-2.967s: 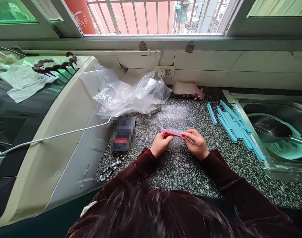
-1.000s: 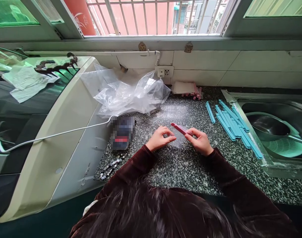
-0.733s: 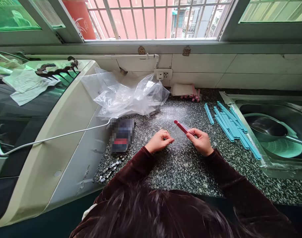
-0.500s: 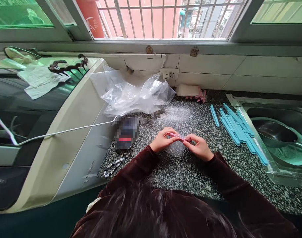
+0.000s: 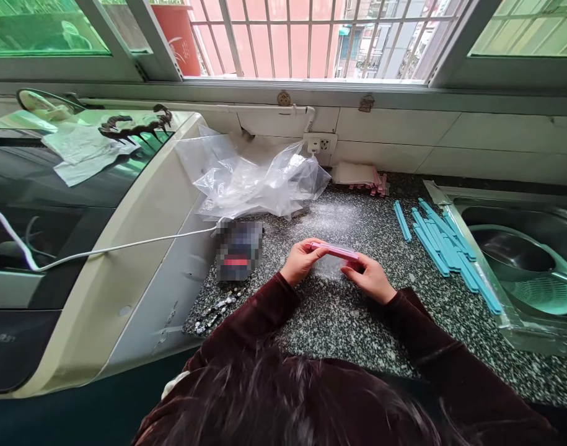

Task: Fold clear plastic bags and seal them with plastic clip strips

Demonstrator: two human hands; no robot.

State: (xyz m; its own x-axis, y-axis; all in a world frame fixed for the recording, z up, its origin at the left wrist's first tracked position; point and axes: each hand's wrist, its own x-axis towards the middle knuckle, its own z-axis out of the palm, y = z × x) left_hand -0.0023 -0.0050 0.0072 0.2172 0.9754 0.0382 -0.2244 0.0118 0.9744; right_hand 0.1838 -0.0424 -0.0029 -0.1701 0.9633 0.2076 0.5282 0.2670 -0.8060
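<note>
The pink clip (image 5: 335, 250) is held level above the counter (image 5: 329, 322), gripped near one end between the thumb and fingers of the left hand (image 5: 302, 262) and near the other by the right hand (image 5: 367, 278), with clear film showing beside it. Blue strips (image 5: 441, 241) are heaped to the right, next to the sink (image 5: 520, 207), and a pink-edged stack (image 5: 357, 175) is set by the wall; clear bags (image 5: 264, 183) and a blurred phone (image 5: 239, 251) are seen to the left.
</note>
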